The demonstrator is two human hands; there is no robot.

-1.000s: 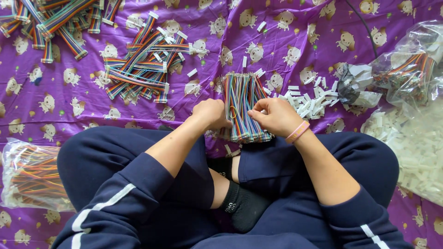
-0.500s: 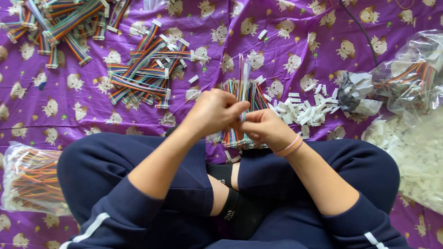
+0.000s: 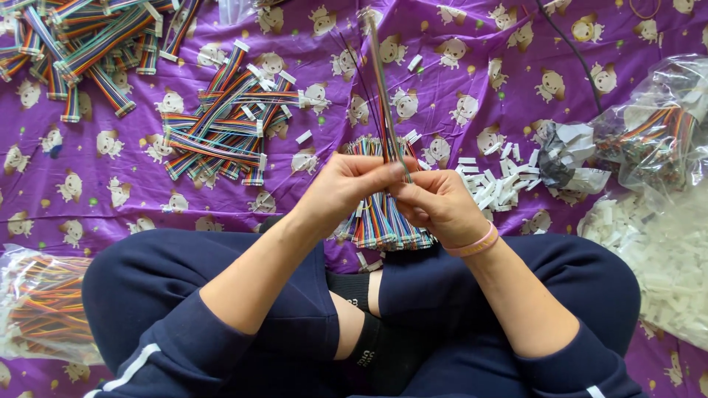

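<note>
- Fingers of the left hand (image 3: 346, 186) and the right hand (image 3: 435, 203) are pinched together on the near end of a thin strip of coloured wires (image 3: 380, 88), meeting just above the person's lap.
- The strip stands out from the fingers and runs away from the person, its long axis nearly straight up the view with a slight lean to the left; its far end is blurred near the top edge, and a few dark strands fan off to its left.
- Risk, as a judgement: the strands already spread apart, so a loose pinch could let single wires slip out or splay further; the long free end could also sag and snag on the heap below.
- Directly under the hands lies a bundle of rainbow ribbon wires (image 3: 383, 214), resting against the dark trouser legs.
- Just right of it sits a scatter of small white connector housings (image 3: 495, 184).
- Further left, a crossed pile of finished ribbon cables (image 3: 221, 125); another heap (image 3: 81, 44) in the top left corner.
- Clear bags (image 3: 656, 140) of wires at right, one more bag (image 3: 37, 309) at lower left, all on a purple patterned cloth (image 3: 472, 81).
</note>
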